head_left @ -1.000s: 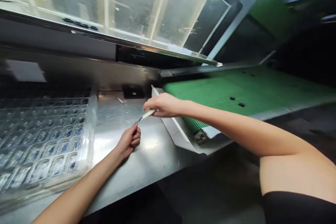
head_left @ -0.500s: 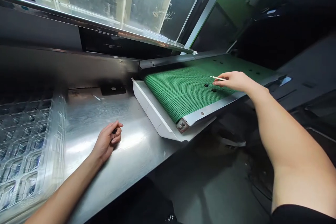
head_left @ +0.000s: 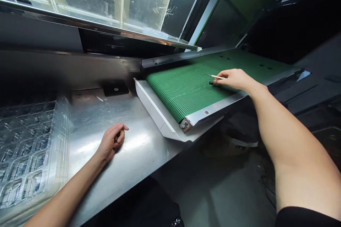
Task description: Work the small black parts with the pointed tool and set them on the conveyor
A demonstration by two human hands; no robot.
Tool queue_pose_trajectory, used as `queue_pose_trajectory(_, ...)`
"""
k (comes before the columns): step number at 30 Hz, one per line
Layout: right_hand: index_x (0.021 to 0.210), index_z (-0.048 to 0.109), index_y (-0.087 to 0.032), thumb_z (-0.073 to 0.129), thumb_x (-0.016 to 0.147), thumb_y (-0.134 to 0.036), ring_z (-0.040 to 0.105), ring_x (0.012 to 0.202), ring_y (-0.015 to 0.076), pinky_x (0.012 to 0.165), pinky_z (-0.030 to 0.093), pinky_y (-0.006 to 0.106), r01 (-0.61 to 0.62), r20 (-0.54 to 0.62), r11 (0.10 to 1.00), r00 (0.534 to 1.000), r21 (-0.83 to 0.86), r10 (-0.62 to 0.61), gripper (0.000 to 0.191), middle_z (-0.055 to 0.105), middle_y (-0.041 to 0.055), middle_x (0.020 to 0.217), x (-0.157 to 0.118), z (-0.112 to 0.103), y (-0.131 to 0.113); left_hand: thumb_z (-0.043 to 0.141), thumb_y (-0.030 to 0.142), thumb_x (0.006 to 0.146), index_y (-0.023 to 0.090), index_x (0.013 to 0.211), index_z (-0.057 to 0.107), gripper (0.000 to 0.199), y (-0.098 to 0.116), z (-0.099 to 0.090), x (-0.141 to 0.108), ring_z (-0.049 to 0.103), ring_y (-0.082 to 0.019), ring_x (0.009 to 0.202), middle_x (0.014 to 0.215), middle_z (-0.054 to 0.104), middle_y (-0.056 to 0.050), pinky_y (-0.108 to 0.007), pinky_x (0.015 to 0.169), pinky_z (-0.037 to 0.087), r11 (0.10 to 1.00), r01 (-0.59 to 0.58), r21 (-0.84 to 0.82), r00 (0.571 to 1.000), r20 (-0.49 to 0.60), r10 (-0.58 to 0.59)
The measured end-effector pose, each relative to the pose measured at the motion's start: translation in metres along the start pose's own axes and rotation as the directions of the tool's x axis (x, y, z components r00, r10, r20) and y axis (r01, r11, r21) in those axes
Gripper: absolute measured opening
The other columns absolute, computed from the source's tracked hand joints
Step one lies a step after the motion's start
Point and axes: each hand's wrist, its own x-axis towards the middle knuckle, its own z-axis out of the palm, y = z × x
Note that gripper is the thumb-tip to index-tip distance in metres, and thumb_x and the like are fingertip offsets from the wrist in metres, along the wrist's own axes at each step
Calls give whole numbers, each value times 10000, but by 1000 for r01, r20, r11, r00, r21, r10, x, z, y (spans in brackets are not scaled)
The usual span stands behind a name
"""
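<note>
My right hand (head_left: 230, 78) is over the green mesh belt (head_left: 183, 88), its fingers closed around a thin pale stick (head_left: 218, 77) that points left. A small black piece (head_left: 211, 83) lies at its fingertips; whether the fingers grip it is unclear. Several more dark pieces (head_left: 261, 65) rest farther back on the belt. Above the metal table (head_left: 138, 149), my left hand (head_left: 113, 140) is curled with the fingers bent inward. Whatever it holds, if anything, is hidden inside the fingers.
Clear plastic trays (head_left: 34, 156) with many compartments are stacked on the left. A white chute (head_left: 157, 113) borders the belt's near end. A black plate (head_left: 115, 90) lies at the table's back. Glass panels (head_left: 106, 0) hang above.
My right hand has moved slightly left and down to the black piece; a second piece near it no longer shows. The far pieces appear shifted right as the view moved. The left hand stays curled.
</note>
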Motion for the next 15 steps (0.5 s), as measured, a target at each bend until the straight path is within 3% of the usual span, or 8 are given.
queue_pose_trajectory(3, 1047, 829, -230, 793, 979, -386, 694, 947, 274, 802, 460, 380, 40, 13, 999, 999, -27, -40, 174, 790, 71, 1004, 11, 5, -17, 878, 615, 856, 141, 961, 722, 510, 0, 0, 1, 199, -28, 416, 551, 420, 91, -175, 420, 151, 1000, -12, 4, 1000, -11, 12)
queue_pose_trajectory(6, 1008, 818, -214, 847, 942, -420, 688, 920, 271, 787, 453, 371, 23, 80, 995, 997, -99, -15, 218, 771, 82, 961, 20, 7, -26, 889, 636, 829, 139, 952, 719, 540, -1, 0, 1, 205, -26, 420, 559, 435, 86, -178, 427, 131, 1000, -3, 21, 1000, -15, 3)
queue_pose_trajectory(10, 1025, 798, -225, 906, 881, -497, 690, 907, 269, 769, 455, 359, -18, 108, 994, 994, -107, 29, 326, 760, 68, 966, 23, 5, -23, 891, 659, 814, 138, 947, 720, 564, -3, 0, 3, 229, -27, 429, 572, 453, 77, -182, 440, 125, 999, 21, 47, 1000, -13, -21)
queue_pose_trajectory(15, 995, 774, -208, 762, 947, -477, 704, 944, 294, 767, 470, 363, -14, 96, 988, 995, -157, 30, 274, 766, 97, 994, 19, 8, -22, 893, 687, 790, 141, 940, 717, 593, -6, -1, 5, 219, -27, 437, 573, 452, 79, -193, 445, 120, 999, 13, 43, 1000, -11, -13)
